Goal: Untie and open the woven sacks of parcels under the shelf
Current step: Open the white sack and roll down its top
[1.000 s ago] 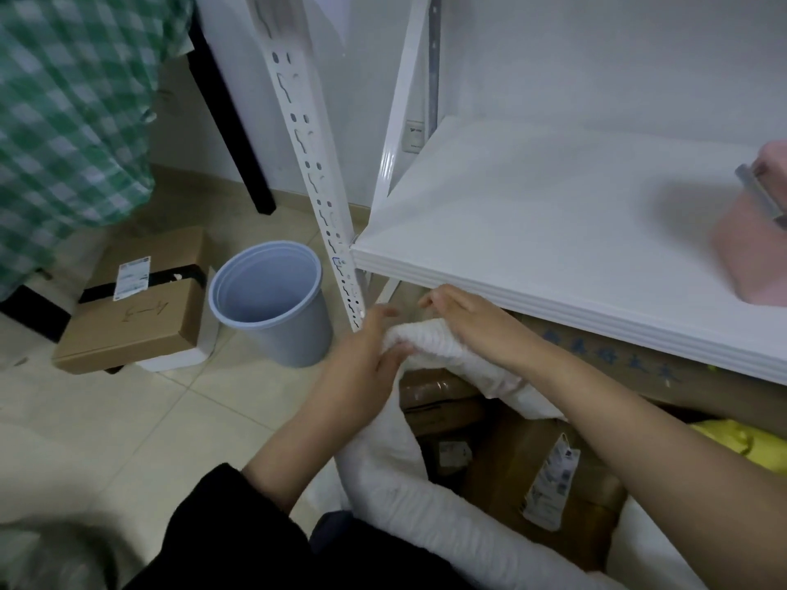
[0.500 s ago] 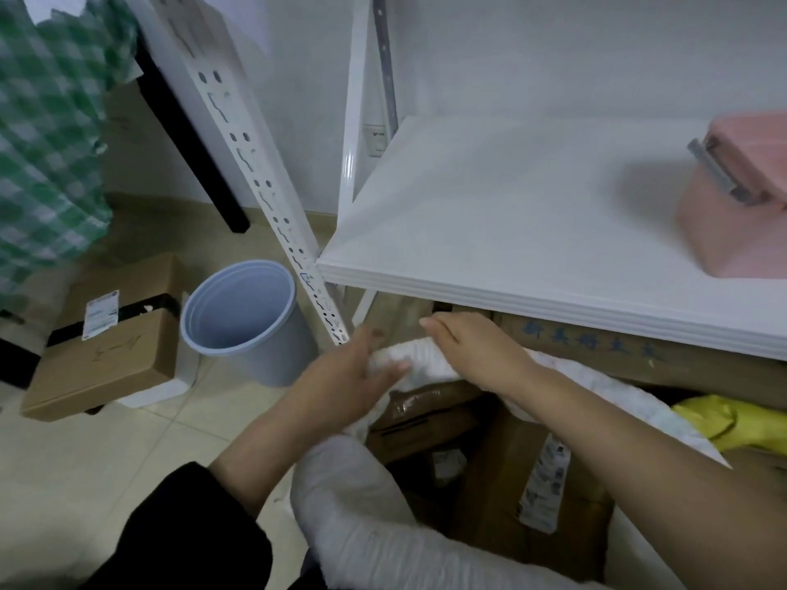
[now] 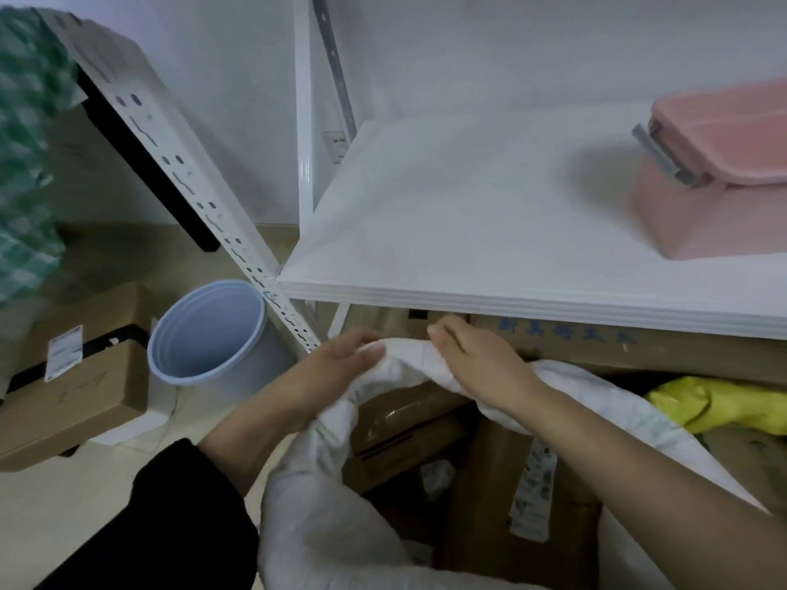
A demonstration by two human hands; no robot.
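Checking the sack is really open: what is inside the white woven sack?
Inside the white woven sack, brown cardboard parcels with white shipping labels show. The left hand and right hand grip its rim. Anything beneath those parcels is covered.

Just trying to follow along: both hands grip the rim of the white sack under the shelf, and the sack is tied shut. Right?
Not quite. In the head view the left hand and right hand do grip the rim of the white sack under the shelf, but the sack is open, with brown parcels visible inside.
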